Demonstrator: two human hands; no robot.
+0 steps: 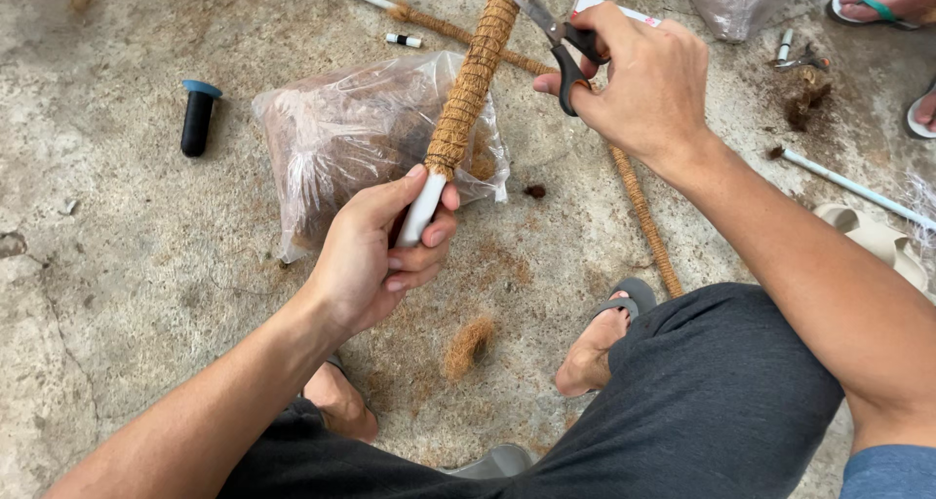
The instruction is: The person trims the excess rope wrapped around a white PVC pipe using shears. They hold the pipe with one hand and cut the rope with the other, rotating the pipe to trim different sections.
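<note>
A person's left hand [375,255] closes its grip around the bare white end of a pole [468,95] wrapped in brown coir rope, holding it tilted up and away over a concrete floor [127,265]. The right hand [639,85] grips black-handled scissors [558,39], blades parted just beside the wrapped pole near the top edge. Below the pole lies a clear plastic bag [336,138] of brown fibre, with a black cylinder [198,117] well apart to its left and a second wrapped pole [643,216] on the floor by the right arm.
</note>
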